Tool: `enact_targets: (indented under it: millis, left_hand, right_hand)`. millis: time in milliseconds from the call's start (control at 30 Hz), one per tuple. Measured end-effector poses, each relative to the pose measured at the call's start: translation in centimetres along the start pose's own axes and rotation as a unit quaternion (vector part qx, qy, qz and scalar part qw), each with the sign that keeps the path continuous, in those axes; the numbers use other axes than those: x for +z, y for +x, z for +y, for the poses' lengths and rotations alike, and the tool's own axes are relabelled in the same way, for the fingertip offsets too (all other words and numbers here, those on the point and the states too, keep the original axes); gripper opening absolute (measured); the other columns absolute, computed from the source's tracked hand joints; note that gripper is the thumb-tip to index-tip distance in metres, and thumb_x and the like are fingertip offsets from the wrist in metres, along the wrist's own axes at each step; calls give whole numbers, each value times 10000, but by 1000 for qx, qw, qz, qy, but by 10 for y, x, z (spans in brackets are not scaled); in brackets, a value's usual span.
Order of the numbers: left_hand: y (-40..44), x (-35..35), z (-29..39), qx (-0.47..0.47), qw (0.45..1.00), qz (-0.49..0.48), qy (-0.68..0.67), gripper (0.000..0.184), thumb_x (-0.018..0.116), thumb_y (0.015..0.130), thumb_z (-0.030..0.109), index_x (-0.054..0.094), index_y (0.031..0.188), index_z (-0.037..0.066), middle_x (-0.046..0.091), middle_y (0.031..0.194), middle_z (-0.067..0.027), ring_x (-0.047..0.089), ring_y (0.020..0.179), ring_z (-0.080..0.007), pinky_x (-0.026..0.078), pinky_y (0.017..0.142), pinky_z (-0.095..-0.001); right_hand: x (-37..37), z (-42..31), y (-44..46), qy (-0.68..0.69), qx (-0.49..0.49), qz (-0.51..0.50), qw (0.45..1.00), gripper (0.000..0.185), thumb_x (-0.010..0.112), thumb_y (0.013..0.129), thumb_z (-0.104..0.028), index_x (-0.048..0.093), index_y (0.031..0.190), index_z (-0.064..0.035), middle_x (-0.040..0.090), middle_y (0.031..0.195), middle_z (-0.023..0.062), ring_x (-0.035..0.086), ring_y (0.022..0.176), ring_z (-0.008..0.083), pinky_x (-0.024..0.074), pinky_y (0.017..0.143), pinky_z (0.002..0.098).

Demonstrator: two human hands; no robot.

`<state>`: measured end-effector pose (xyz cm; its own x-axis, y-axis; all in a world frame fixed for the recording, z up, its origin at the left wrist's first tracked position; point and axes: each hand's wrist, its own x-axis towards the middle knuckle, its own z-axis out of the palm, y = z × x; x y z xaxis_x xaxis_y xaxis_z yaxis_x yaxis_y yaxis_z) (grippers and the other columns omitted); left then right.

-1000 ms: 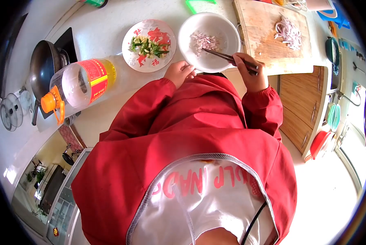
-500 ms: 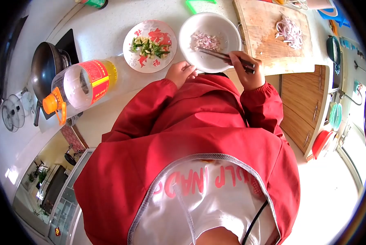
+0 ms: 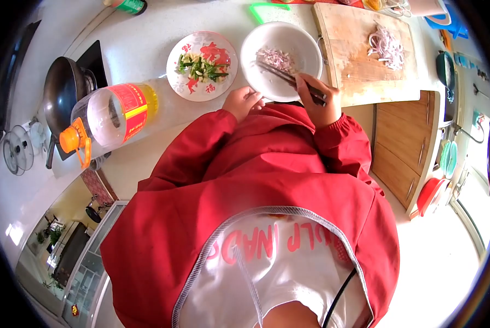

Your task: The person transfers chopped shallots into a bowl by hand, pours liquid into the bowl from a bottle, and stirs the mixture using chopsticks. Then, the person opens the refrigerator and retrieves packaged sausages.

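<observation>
My right hand (image 3: 322, 102) is closed around a pair of dark chopsticks (image 3: 279, 72). Their tips reach into a white bowl (image 3: 306, 53), among finely chopped purple-white onion or shallot (image 3: 278, 57). At the bowl's near left rim, my left hand (image 3: 244, 104) has its fingers curled against the side; the contact is partly hidden. Left of the bowl lies a red-patterned plate (image 3: 186, 90) with chopped green and pale pieces (image 3: 203, 67). To the right, sliced purple-white onion or shallot (image 3: 386, 46) lies on a wooden cutting board (image 3: 354, 82).
On the left stand a large oil bottle (image 3: 114, 116) with an orange cap, a dark wok (image 3: 62, 93) and glass lids (image 3: 20, 150). A green plastic frame (image 3: 267, 10) lies behind the bowl. Wooden cabinet fronts (image 3: 403, 142) are below the board.
My right hand has moved left and slightly down, and the chopstick tips have shifted left within the chopped pieces. My left hand stays by the bowl's rim. The whole view has shifted slightly.
</observation>
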<state>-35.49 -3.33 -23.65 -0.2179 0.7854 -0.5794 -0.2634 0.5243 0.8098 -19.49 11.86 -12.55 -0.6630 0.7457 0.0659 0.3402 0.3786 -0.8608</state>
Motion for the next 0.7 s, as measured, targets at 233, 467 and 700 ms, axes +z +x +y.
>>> enact_targets:
  millis: [233, 467, 700]
  left_hand:
    - [1, 1, -1, 10, 1000, -7, -11, 274, 569, 980, 237, 634, 967, -29, 696, 874, -76, 637, 758, -115, 520, 742, -253]
    - [0, 2, -1, -11, 999, -6, -43, 262, 567, 989, 234, 619, 992, -23, 688, 901, -74, 635, 784, -115, 526, 749, -248]
    - [2, 2, -6, 6, 999, -8, -33, 248, 565, 994, 219, 616, 990, -24, 689, 892, -72, 633, 778, -113, 523, 745, -244]
  right_hand:
    - [-3, 10, -3, 46, 37, 9, 998, 142, 644, 908, -85, 699, 988, 18, 714, 767, 133, 684, 675, 117, 539, 620, 259]
    - [-24, 34, -3, 156, 119, -9, 980, 233, 608, 953, -125, 678, 1019, 87, 723, 830, 102, 678, 757, 124, 542, 714, 255]
    - [-60, 53, -2, 186, 201, -23, 962, 270, 559, 972, -170, 685, 977, 69, 717, 835, 91, 668, 730, 129, 497, 642, 235]
